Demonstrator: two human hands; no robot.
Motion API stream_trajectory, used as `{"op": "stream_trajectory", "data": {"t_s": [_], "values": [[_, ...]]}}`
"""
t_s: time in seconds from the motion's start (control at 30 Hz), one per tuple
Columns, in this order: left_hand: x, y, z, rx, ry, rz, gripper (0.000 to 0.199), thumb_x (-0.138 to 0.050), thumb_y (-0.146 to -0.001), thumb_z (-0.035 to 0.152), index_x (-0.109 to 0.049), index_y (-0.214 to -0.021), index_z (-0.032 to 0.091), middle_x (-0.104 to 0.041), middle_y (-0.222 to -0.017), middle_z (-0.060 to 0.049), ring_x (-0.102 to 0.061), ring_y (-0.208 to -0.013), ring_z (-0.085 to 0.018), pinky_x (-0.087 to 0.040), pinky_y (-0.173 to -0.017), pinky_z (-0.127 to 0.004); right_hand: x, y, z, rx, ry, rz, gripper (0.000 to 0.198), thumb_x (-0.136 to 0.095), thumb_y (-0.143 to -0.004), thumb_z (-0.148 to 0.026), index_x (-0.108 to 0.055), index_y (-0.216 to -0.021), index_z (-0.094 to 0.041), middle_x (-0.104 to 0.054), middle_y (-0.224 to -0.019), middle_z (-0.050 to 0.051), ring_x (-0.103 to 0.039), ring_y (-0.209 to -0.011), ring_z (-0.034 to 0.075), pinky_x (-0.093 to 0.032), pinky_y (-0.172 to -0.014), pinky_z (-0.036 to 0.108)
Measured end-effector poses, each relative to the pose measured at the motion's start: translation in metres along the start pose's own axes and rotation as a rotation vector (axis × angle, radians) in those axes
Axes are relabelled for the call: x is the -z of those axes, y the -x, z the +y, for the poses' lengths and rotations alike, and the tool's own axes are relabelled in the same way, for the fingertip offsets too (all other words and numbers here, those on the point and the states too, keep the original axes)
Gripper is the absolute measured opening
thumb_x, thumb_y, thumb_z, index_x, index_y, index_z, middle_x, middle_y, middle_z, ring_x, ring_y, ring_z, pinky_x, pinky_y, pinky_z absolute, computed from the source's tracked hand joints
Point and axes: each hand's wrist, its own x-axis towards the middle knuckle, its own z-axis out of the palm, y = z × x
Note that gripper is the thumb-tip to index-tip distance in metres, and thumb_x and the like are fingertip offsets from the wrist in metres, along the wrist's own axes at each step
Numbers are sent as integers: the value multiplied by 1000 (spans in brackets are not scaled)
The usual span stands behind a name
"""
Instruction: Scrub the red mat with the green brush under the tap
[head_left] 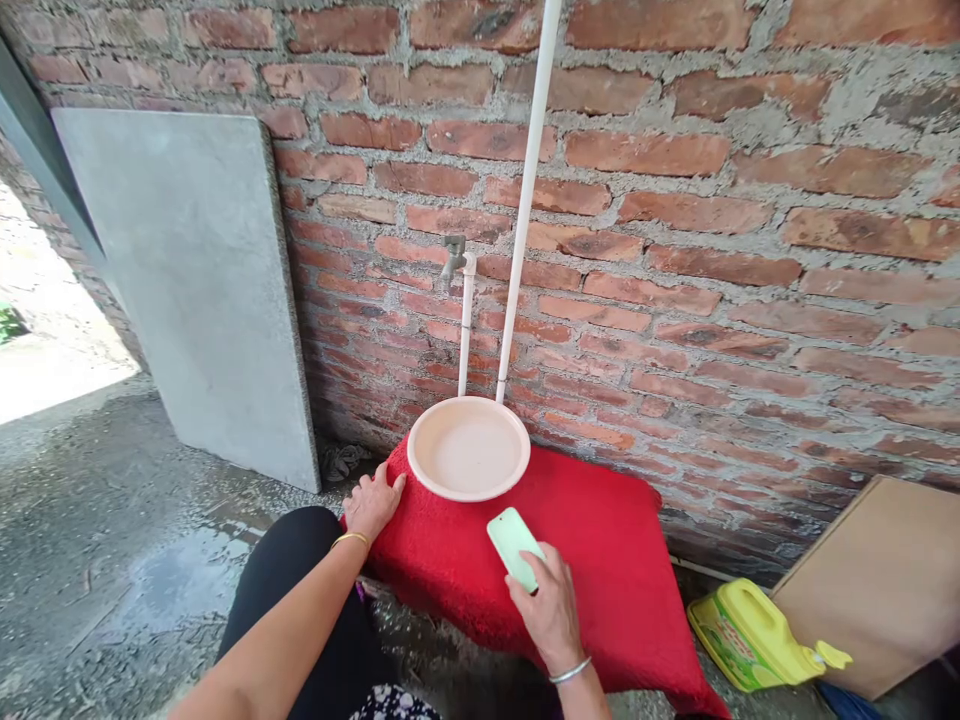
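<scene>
My left hand [373,502], with a yellow bangle at the wrist, rests on the left edge of the red cloth [600,560], its fingers spread. In my right hand [551,610], which wears a silver bangle, is a pale green phone [514,543] with a small dark dot near its far end. Thumb and fingers grip the phone's near end, just above or on the cloth; I cannot tell which. Beyond both hands a cream plastic basin [469,448] sits on the cloth. Its bottom shows a smooth, pale surface.
Behind the basin, a grey tap [453,262] on a white pipe stands before the brick wall [645,265]. A grey slab [195,280] leans at left above wet ground [180,570]. To the right are a yellow jug [750,630] and a cardboard sheet [877,580].
</scene>
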Motion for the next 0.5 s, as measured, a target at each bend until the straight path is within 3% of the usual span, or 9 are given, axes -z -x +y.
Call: {"op": "stream_trajectory", "data": {"t_s": [0.1, 0.2, 0.3, 0.4, 0.5], "values": [[-2, 0, -1, -8, 8, 4, 70, -26, -97, 65, -41, -153, 25, -56, -135, -22, -56, -124, -42, -39, -100, -56, 14, 5, 12, -48, 82, 16, 42, -53, -91, -58, -76, -105, -27, -67, -115, 13, -66, -100, 31, -54, -86, 47], [-5, -1, -2, -15, 13, 6, 71, -26, -97, 65, -40, -153, 24, -56, -134, -22, -57, -123, -42, -39, -100, -56, 50, 3, 49, -233, 143, 172, 60, -45, -89, -71, -77, -98, -21, -66, -101, 19, -65, -93, 36, -54, -82, 53], [-7, -1, -3, -17, 13, 10, 70, -27, -97, 64, -41, -153, 23, -57, -133, -23, -58, -120, -42, -40, -98, -56, 78, 3, 73, -390, 160, 305, 63, -45, -85, -76, -76, -100, -23, -64, -97, 19, -62, -95, 40, -52, -84, 58], [-9, -1, -2, -16, 14, 21, 69, -28, -98, 63, -42, -152, 23, -57, -132, -23, -58, -119, -42, -39, -97, -56, 74, 10, 59, -443, 90, 323, 59, -50, -82, -76, -75, -100, -26, -65, -100, 16, -63, -97, 39, -54, -85, 57], [-10, 0, -2, -15, 15, 25, 68, -27, -98, 63, -42, -152, 23, -58, -130, -22, -59, -118, -41, -39, -97, -55, 40, 18, 8, -338, -49, 197, 46, -58, -83, -65, -75, -98, -25, -66, -103, 12, -67, -97, 32, -57, -87, 46]]}}
